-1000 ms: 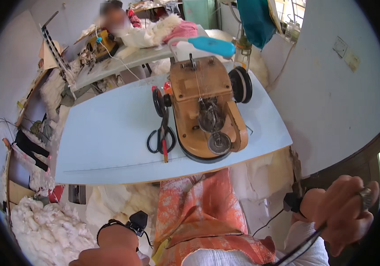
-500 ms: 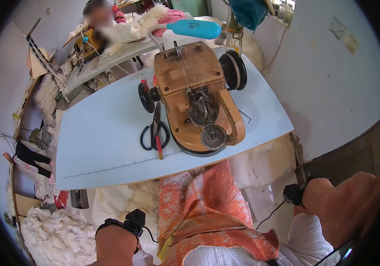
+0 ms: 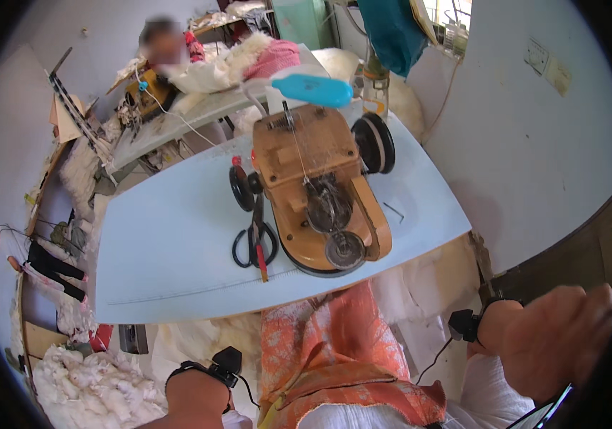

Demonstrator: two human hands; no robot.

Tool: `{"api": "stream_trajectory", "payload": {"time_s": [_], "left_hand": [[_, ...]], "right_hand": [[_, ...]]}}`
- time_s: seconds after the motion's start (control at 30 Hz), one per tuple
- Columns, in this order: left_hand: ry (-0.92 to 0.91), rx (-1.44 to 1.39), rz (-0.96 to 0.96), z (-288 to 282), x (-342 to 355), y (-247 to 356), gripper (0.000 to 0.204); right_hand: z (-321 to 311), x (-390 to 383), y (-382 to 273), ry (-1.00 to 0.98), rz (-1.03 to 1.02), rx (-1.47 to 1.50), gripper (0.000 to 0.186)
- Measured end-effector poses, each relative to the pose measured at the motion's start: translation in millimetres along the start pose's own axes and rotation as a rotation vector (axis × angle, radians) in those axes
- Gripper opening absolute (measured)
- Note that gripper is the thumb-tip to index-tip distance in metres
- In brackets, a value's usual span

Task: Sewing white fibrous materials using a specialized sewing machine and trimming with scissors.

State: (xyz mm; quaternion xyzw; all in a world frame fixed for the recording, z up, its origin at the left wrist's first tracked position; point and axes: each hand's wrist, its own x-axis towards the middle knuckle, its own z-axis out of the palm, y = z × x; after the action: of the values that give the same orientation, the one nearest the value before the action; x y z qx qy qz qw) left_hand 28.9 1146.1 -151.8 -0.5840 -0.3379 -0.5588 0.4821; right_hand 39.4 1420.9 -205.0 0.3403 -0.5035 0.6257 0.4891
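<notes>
Below the blurred right hand [image 3: 559, 343] at four o'clock, the dark flat device [image 3: 544, 409] is probably light, stiff, slippery and fragile, best held by its edges; its fingers' and the left hand's [image 3: 195, 402] opening or hold, I cannot tell.

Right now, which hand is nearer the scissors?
Left. Your left hand, partly cut off, is below-left of the scissors; your right hand is farther, well right of them.

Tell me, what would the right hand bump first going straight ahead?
Nothing I can see: the right hand points toward the picture's dark right rim. A dark brown panel shows nearby, but its depth is unclear.
</notes>
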Motion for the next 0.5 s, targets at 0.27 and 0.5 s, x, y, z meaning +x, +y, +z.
{"api": "stream_trajectory", "payload": {"time_s": [0.27,0.5], "left_hand": [[-0.223,0.76,-0.743,-74,-99,19,0.019],[0.007,0.708,-1.323,-93,-183,20,0.017]], "right_hand": [[-22,-60,148,-0.463,0.476,-0.744,0.031],[-52,-132,219,-0.82,0.524,-1.282,0.029]]}}
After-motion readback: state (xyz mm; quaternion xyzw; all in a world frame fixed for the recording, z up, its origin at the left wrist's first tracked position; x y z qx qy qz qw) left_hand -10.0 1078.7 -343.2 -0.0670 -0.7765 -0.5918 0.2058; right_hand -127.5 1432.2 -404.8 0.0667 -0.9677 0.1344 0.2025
